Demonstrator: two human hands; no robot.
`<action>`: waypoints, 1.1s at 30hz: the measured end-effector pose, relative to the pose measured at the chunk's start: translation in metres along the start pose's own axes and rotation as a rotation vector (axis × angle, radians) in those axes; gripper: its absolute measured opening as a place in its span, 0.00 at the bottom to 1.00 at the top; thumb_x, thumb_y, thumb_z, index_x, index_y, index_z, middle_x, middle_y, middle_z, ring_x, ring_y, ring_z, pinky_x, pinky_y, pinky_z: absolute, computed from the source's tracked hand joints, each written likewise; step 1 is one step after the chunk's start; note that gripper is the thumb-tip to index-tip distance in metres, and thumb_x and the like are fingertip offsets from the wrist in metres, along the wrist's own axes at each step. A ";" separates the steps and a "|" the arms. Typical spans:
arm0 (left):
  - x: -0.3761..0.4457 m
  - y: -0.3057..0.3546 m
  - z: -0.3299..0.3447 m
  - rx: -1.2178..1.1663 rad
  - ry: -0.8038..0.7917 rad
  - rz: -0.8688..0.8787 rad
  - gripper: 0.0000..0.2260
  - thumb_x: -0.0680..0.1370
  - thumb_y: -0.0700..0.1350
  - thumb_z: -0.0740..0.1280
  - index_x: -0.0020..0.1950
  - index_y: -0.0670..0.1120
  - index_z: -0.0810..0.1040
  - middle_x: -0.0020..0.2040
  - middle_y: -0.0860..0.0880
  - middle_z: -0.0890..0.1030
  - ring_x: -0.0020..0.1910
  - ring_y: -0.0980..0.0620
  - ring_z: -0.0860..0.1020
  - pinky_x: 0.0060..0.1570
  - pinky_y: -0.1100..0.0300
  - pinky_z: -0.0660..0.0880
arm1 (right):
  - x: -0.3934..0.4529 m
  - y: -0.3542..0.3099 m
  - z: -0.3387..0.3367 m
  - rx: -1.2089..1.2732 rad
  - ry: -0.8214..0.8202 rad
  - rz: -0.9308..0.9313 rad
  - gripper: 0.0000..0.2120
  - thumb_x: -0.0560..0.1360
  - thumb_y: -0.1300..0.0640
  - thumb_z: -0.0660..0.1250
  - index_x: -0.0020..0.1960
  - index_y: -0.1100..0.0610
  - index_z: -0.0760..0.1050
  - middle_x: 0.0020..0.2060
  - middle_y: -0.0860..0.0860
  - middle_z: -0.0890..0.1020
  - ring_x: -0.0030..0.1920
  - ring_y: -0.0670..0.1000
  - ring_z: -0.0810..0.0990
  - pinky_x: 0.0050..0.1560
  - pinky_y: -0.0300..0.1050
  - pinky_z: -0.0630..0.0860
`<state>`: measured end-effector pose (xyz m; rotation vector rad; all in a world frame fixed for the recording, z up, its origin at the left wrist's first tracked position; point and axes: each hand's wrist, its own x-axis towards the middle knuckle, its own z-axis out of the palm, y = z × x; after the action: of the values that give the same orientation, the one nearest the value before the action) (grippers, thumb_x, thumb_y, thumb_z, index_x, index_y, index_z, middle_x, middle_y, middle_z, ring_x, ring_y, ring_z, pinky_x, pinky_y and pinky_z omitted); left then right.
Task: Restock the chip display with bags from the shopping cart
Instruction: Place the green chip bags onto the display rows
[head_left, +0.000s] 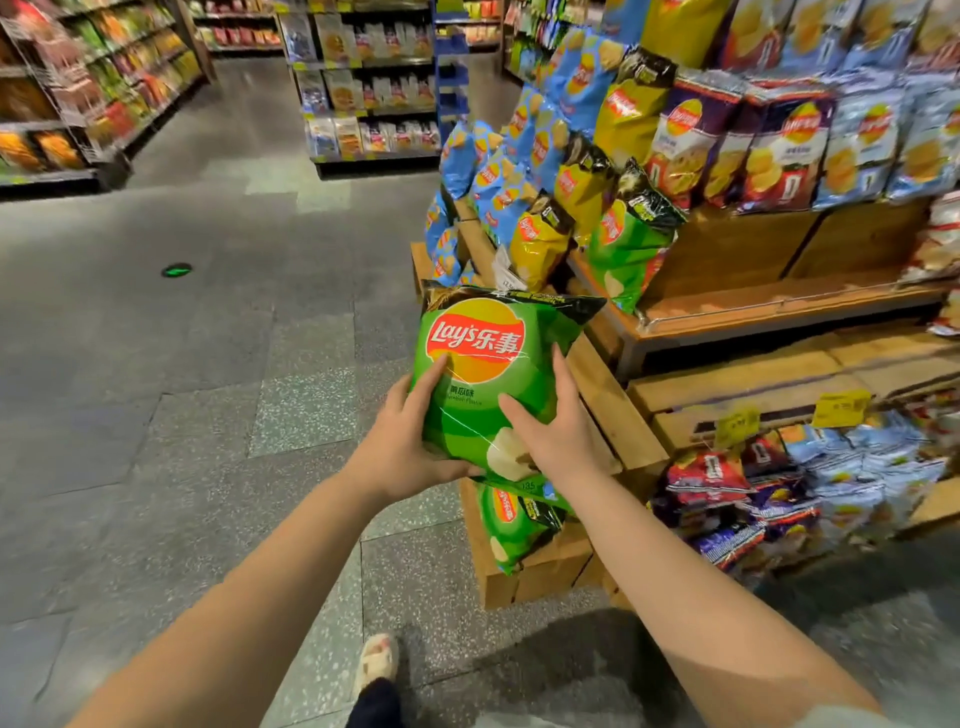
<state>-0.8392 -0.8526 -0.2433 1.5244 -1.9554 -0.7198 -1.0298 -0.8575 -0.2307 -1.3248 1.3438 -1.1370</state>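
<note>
Grip: both hands on one green bag (485, 384), left hand (410, 441) curled under its lower left edge with thumb across the front, right hand (553, 426) clasping the right side, fingers on the face. Bag held upright in the air, label toward the camera, just left of the wooden display (727, 317) and above a second green bag (514, 525) lying tilted on the display's lowest crate. Another green bag (631, 244) stands on the display's upper tier beside yellow bags (540, 241); blue bags (493, 176) run along the display's far left edge. Cart not in view. Judgement: bag is in transit, not yet placed. Risks from here: the packet is slick and air-filled, so a loose hold could let it slide out; pushed in carelessly, it may knock the leaning yellow and green bags off the tier; squeezing hard could crush the chips.
</note>
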 end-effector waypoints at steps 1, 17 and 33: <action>0.012 -0.012 -0.006 -0.027 -0.017 -0.003 0.55 0.57 0.60 0.78 0.72 0.65 0.44 0.74 0.41 0.57 0.75 0.42 0.57 0.73 0.45 0.59 | 0.011 0.000 0.011 0.000 0.028 0.008 0.40 0.75 0.55 0.70 0.78 0.47 0.49 0.75 0.47 0.60 0.72 0.46 0.63 0.61 0.36 0.65; 0.221 -0.120 -0.066 -0.247 -0.207 0.189 0.43 0.67 0.63 0.74 0.72 0.65 0.49 0.69 0.51 0.62 0.71 0.56 0.60 0.68 0.64 0.57 | 0.185 0.001 0.108 0.133 0.392 0.078 0.40 0.73 0.65 0.71 0.75 0.44 0.53 0.73 0.49 0.63 0.69 0.47 0.68 0.61 0.39 0.73; 0.425 -0.078 0.039 -0.308 -0.491 0.138 0.42 0.66 0.67 0.65 0.76 0.57 0.54 0.71 0.52 0.67 0.71 0.49 0.65 0.69 0.43 0.67 | 0.308 0.043 0.018 -0.221 0.647 0.360 0.41 0.74 0.51 0.71 0.73 0.34 0.46 0.71 0.52 0.60 0.74 0.54 0.56 0.74 0.55 0.58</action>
<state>-0.8999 -1.2806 -0.2840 1.0840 -2.1355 -1.3609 -1.0237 -1.1656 -0.2761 -0.8221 2.1296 -1.2326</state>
